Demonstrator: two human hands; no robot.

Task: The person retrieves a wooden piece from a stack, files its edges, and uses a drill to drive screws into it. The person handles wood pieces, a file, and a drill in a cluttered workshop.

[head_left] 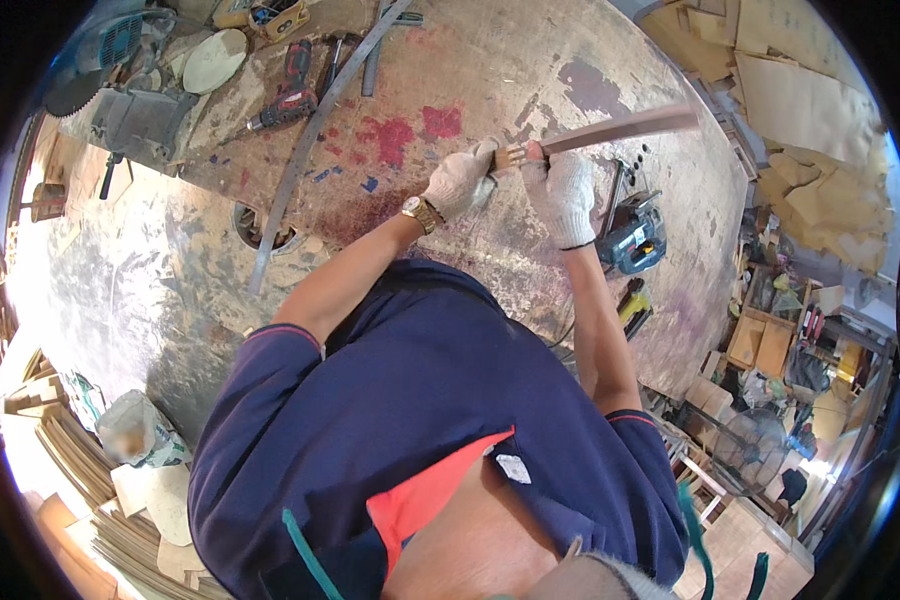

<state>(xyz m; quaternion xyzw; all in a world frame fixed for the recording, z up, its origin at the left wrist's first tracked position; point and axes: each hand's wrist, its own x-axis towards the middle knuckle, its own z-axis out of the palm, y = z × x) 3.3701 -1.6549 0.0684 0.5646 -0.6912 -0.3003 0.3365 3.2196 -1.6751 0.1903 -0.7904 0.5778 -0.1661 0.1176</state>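
Shirt: dark blue with red at the collar, closest to the camera, filling the lower middle [410, 370].
Strip: brown, long and thin [625, 126], over the bench [515, 275], reaching from the hands out to the right; whether it touches the bench, I cannot tell.
Left hand: gloved [460, 182], fingers curled shut on the strip's left end; a watch [423, 213] circles the wrist.
Right hand: gloved too [564, 192], fingers bent, pinching the strip just beside the left hand.
Jigsaw: blue and black [634, 238], on the bench near the right wrist.
Metal bar: slanting across, left of the hands [305, 148].
Drill: red and black [292, 103], left of that bar.
Cardboard: brown sheets [805, 110], beyond the bench's right edge.
Fan: lower right [748, 450], well apart from the hands.
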